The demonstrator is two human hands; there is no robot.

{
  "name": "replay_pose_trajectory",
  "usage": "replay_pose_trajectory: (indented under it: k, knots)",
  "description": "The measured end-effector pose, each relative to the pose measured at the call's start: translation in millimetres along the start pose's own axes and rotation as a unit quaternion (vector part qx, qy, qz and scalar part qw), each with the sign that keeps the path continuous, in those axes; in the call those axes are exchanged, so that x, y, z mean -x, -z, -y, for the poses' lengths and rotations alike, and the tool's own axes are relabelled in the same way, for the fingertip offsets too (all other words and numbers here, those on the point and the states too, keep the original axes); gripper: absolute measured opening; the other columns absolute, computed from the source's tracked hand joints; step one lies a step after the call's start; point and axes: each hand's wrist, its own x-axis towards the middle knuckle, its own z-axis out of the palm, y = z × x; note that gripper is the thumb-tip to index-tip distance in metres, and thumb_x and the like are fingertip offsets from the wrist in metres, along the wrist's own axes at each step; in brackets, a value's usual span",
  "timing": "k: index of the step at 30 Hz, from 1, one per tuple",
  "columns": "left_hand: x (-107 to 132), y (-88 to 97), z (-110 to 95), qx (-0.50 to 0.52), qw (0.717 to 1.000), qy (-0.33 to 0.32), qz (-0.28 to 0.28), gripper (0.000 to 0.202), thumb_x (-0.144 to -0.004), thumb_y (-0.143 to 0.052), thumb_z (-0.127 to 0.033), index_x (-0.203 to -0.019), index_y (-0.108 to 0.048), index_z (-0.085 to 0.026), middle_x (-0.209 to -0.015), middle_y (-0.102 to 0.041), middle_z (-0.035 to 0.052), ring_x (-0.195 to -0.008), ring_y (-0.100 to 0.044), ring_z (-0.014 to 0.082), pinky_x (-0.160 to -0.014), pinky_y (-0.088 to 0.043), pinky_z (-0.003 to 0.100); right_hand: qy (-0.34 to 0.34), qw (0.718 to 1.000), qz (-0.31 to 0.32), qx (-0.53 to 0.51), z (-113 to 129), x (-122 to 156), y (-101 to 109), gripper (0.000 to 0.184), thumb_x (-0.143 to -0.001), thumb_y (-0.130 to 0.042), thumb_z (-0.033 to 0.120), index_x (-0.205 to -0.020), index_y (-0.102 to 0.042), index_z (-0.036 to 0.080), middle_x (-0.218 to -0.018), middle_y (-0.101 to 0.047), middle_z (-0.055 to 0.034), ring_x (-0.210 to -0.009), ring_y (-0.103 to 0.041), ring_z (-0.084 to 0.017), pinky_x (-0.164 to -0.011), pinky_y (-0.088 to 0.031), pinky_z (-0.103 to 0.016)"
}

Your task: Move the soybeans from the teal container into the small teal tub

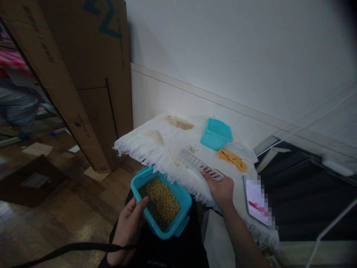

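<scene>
Two hands are in view, each w/ something in it. Far left, cardboard boxes (83,74) lean on the wall, clear of the work.

The left hand (126,227) has its grip closed on the near corner of a teal tub (187,203): thumb hooked over the rim, fingers presumably under it. The tub is held off the counter edge, over the lap, and tilted a bit. It's approx. half full of yellowish beans (160,201), prob. soybeans. I'd judge it moderately heavy for a one-corner hold. The plastic is stiff, but the load is loose and will shift and spill if it's tipped further, so a hold under the base would be safer.

A fringed white towel (134,145) covers the counter, w/ small grain piles (178,123) on it.

The right hand (221,190) has its grip closed on the near end of a white slotted tray (199,163), whose far end rests on the towel. It looks light, rigid and smooth; pinching the end works, though mid-length would give more control.

Behind it sit an empty teal tub (216,134) and a clear lid (242,149). Far right lies a phone (258,203).
</scene>
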Motion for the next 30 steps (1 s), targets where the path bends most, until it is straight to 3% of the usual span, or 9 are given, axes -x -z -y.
replay_pose_trajectory:
  k: [13,19,24,30]
  knots:
    - [3.0,-1.0,-1.5,0.003,1.000,0.006,0.001,0.027,-0.065,-0.073,-0.031,-0.088,-0.067,-0.018,-0.060,-0.066,-0.0029,-0.047,-0.056,0.0109,-0.048,-0.046,0.021,0.010,0.998,0.055,-0.028,6.3,1.7,1.5,0.027,-0.077,-0.061,0.041,-0.087,-0.073,0.019,-0.080,-0.073,-0.0041,-0.073,-0.069,-0.022,-0.064,-0.055,-0.028]
    - [2.8,-2.1,-2.4,0.008,1.000,0.005,0.001,0.030,-0.065,-0.074,-0.029,-0.093,-0.067,-0.018,-0.055,-0.064,-0.0032,-0.044,-0.054,0.0107,-0.043,-0.042,0.020,0.001,0.996,0.077,-0.050,7.9,6.0,3.9,0.026,-0.077,-0.061,0.039,-0.087,-0.073,0.018,-0.081,-0.073,-0.0042,-0.075,-0.069,-0.023,-0.064,-0.055,-0.028]
    - [2.2,-1.9,-2.4,0.006,1.000,0.003,-0.005,0.021,-0.064,-0.074,-0.030,-0.081,-0.067,-0.019,-0.046,-0.057,-0.0060,-0.038,-0.048,0.0093,-0.040,-0.037,0.020,0.004,0.997,0.058,-0.056,11.7,6.4,1.9,0.025,-0.076,-0.062,0.038,-0.086,-0.073,0.018,-0.081,-0.073,-0.0045,-0.075,-0.069,-0.023,-0.065,-0.055,-0.029]
    - [5.5,-3.5,-4.7,-0.012,1.000,-0.001,-0.006,0.018,-0.063,-0.074,-0.031,-0.072,-0.065,-0.018,-0.047,-0.057,-0.0058,-0.038,-0.044,0.0077,-0.038,-0.032,0.019,-0.009,0.992,0.096,-0.080,22.8,18.7,5.0,0.023,-0.076,-0.062,0.038,-0.084,-0.073,0.020,-0.078,-0.073,-0.0036,-0.071,-0.069,-0.022,-0.062,-0.056,-0.028]
